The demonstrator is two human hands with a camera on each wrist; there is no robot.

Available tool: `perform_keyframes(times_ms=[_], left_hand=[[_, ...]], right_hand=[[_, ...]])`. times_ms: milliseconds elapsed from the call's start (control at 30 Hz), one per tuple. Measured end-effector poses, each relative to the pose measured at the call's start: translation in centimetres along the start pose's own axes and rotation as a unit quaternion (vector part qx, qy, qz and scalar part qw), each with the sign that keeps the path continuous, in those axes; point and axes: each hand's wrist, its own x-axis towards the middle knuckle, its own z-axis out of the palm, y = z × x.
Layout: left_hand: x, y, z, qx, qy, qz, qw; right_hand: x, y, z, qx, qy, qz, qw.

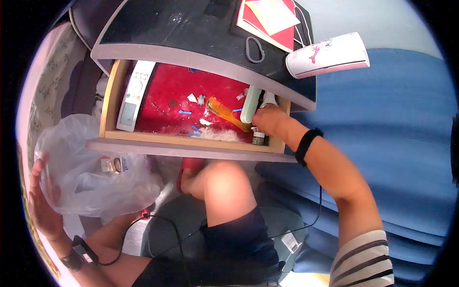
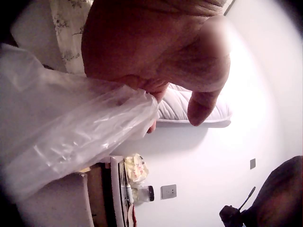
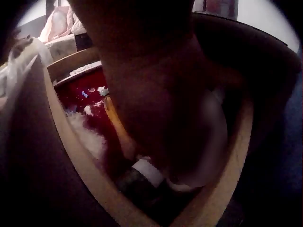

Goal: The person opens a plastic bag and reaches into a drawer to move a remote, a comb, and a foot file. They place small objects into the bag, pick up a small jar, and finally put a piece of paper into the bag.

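My left hand point(image 1: 45, 205) holds a translucent plastic bag point(image 1: 91, 167) at the left of the drawer point(image 1: 191, 138). In the left wrist view the bag point(image 2: 80, 137) gathers at the fingers, and the thumb stands away from it. Inside the open drawer, my right hand point(image 1: 273, 120) reaches into the right front corner. Its fingers are mostly hidden, and I cannot tell whether they grip anything. Around it are a white tapered object point(image 1: 269, 99), a pale green case point(image 1: 251, 105), a small jar point(image 1: 258, 138) with a light lid, and an amber comb point(image 1: 222, 112).
A white remote control point(image 1: 136, 95) lies along the drawer's left side. Small blue pieces point(image 1: 185, 112), white scraps and pale powder point(image 1: 220, 135) are scattered on the red bottom. On the dark top are a red book point(image 1: 260, 24), a grey loop point(image 1: 255, 49) and a white cylinder point(image 1: 328, 56).
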Motion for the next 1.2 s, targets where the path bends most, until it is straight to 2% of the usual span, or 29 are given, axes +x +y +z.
perform_keyframes(times_ms=[67,133,233,333,433,467,533,633,667,767,867,967,1133,1200], left_hand=[[0.1,0.1,0.0,-0.026,-0.014,-0.004,1.000],[0.2,0.0,-0.2,-0.050,-0.041,-0.005,0.998],[-0.1,0.1,-0.1,0.017,-0.011,-0.001,1.000],[0.1,0.0,0.1,-0.003,-0.016,0.000,1.000],[0.0,0.2,0.3,0.078,-0.002,0.012,0.997],[-0.1,0.2,0.4,0.060,-0.003,0.006,0.998],[-0.2,0.4,0.4,0.023,-0.002,-0.004,1.000],[0.1,0.1,-0.1,0.038,-0.051,0.025,0.998],[0.1,0.1,0.1,0.040,-0.043,0.024,0.998],[0.0,0.2,0.5,0.059,-0.026,0.021,0.998],[0.2,0.2,0.2,0.084,-0.016,0.024,0.996],[0.0,0.1,0.1,0.085,-0.001,0.020,0.996],[0.2,-0.1,-0.2,0.083,-0.009,0.029,0.996],[0.1,0.1,-0.2,0.068,0.005,-0.001,0.998]], right_hand=[[0.3,0.2,0.6,0.018,0.019,-0.002,1.000],[0.5,0.3,0.7,0.029,-0.008,-0.005,1.000],[0.0,0.3,0.3,0.055,0.001,-0.014,0.998],[-0.8,-0.1,-1.3,0.118,0.011,-0.029,0.993],[-1.3,-0.5,-2.6,0.165,0.032,-0.055,0.984],[-1.4,-0.5,-2.8,0.174,0.043,-0.065,0.982],[-1.2,-0.3,-2.5,0.151,0.034,-0.063,0.986],[-1.4,-0.4,-2.1,0.129,0.054,-0.073,0.987],[-1.4,-0.6,-2.0,0.125,0.067,-0.079,0.987],[-0.9,-1.5,-1.6,0.069,0.030,-0.092,0.993],[-1.3,-2.1,-2.1,0.079,0.013,-0.053,0.995],[-1.5,-2.4,-2.9,0.158,-0.053,-0.047,0.985],[-1.6,-2.1,-2.3,0.074,0.007,-0.095,0.993],[-1.9,-2.2,-2.7,0.070,0.025,-0.112,0.991]])
